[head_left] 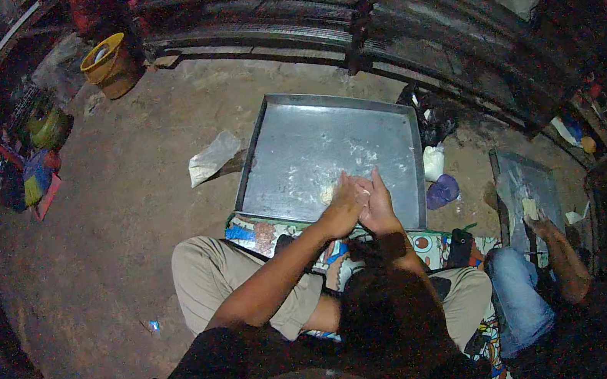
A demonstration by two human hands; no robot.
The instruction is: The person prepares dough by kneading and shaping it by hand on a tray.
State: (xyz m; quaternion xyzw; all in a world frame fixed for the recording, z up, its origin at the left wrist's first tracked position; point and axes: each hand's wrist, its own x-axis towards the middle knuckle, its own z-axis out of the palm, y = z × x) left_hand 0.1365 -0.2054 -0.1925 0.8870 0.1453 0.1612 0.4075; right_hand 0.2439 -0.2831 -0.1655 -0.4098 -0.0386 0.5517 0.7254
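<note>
My left hand (345, 208) and my right hand (377, 206) meet, cupped, over the near part of a large floured metal tray (288, 137). Their fingers press together, and I cannot make out what lies between them. A pale lump, perhaps dough (327, 194), rests on the tray just left of my left hand. Under the tray's near edge is a colourful patterned mat (428, 249).
A co-worker's hand (539, 226) holds a pale piece (529, 208) at another tray (501, 169) on the right. Around me are a white sack (210, 160), white bag (433, 163), purple bag (441, 192), yellow bucket (109, 73), piled items (34, 177) and metal racks (254, 2).
</note>
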